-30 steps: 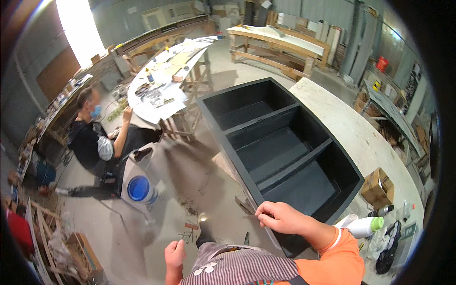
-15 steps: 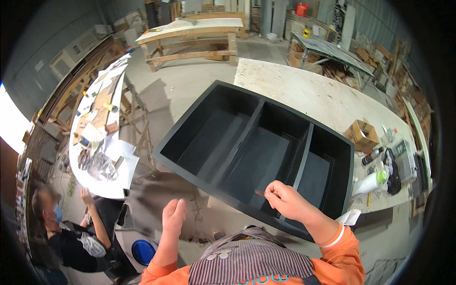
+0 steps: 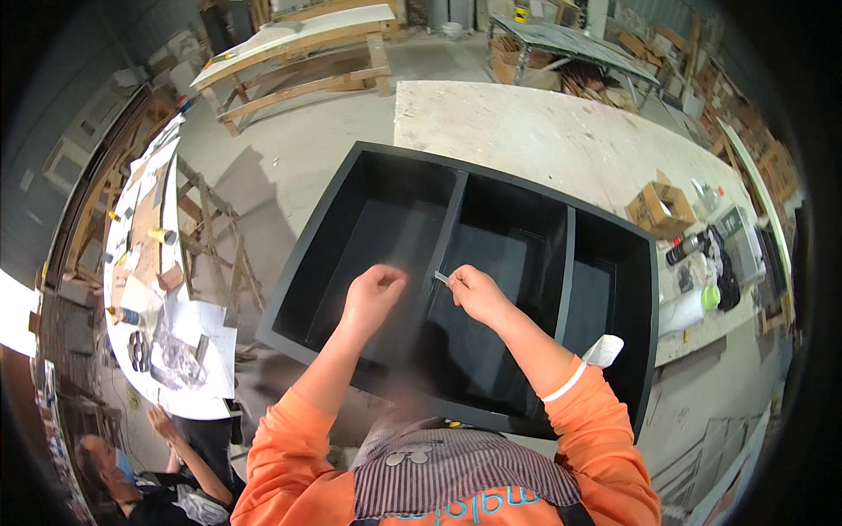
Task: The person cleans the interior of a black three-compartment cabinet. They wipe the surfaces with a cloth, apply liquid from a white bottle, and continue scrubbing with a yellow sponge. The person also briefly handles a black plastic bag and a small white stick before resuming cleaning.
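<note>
A large black open box (image 3: pixel 456 174), parted into three compartments by two dividers, lies tilted up before me. My right hand (image 3: pixel 481 296) is over the middle compartment, pinching a small flat strip (image 3: pixel 443 278) that looks pale; its kind I cannot make out. The strip's tip is near the left divider (image 3: pixel 453 215). Above the left compartment is my left hand (image 3: pixel 373 294), fingers curled in and slightly blurred, with nothing showing in them. A white paper-like piece (image 3: pixel 603 351) sticks out by my right sleeve.
Beyond the box runs a pale worktable (image 3: pixel 526 123). On its right stand a cardboard box (image 3: pixel 660 210), a white bottle with a green cap (image 3: pixel 693 307) and a dark can (image 3: pixel 684 249). At left, a person (image 3: pixel 132 473) sits by a cluttered white table (image 3: pixel 197 399).
Both hands have moved forward over the box: the left from outside its near edge, the right from the near rim. My view has shifted, and the strip is turned differently.
</note>
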The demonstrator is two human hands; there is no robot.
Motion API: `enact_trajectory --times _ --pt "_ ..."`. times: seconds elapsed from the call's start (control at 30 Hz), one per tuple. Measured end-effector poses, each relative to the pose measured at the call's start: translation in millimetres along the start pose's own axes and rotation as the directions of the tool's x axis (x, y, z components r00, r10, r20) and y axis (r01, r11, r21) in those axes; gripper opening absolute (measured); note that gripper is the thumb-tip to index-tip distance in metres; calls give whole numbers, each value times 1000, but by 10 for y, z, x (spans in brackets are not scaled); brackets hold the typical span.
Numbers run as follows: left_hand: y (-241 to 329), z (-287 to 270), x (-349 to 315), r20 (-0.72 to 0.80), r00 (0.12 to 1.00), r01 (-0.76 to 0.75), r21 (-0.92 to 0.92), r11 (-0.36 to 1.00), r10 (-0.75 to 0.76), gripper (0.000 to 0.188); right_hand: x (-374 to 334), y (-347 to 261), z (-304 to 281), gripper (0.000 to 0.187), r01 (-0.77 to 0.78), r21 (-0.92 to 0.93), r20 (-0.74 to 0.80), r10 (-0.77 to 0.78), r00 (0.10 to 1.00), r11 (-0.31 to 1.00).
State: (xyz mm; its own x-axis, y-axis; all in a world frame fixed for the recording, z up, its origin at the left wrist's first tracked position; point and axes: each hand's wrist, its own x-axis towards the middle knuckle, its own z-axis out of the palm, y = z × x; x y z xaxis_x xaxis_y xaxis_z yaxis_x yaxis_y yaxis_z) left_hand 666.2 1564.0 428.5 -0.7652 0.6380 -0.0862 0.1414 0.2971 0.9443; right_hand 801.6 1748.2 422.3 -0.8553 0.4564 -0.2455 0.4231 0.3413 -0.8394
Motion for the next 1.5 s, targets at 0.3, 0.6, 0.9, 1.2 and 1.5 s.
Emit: enact_trajectory --times 0.3,0.6,0.9,1.2,1.5 --pt "5 263 699 332 921 -280 195 940 205 16 132 -90 163 25 -57 -78 -127 47 991 995" --pt "65 254 814 421 880 -355 277 893 220 13 80 -216 213 28 -134 -93 -230 110 967 987" --pt "49 218 716 425 884 -329 267 906 196 17 -59 -209 385 25 -162 -30 -311 145 939 986" --pt "48 191 625 406 894 -325 303 896 187 16 -142 -207 473 25 -144 -37 -331 123 935 989" --pt "86 242 660 362 901 -371 353 859 241 17 -42 -184 398 25 -111 -105 -362 66 930 988"
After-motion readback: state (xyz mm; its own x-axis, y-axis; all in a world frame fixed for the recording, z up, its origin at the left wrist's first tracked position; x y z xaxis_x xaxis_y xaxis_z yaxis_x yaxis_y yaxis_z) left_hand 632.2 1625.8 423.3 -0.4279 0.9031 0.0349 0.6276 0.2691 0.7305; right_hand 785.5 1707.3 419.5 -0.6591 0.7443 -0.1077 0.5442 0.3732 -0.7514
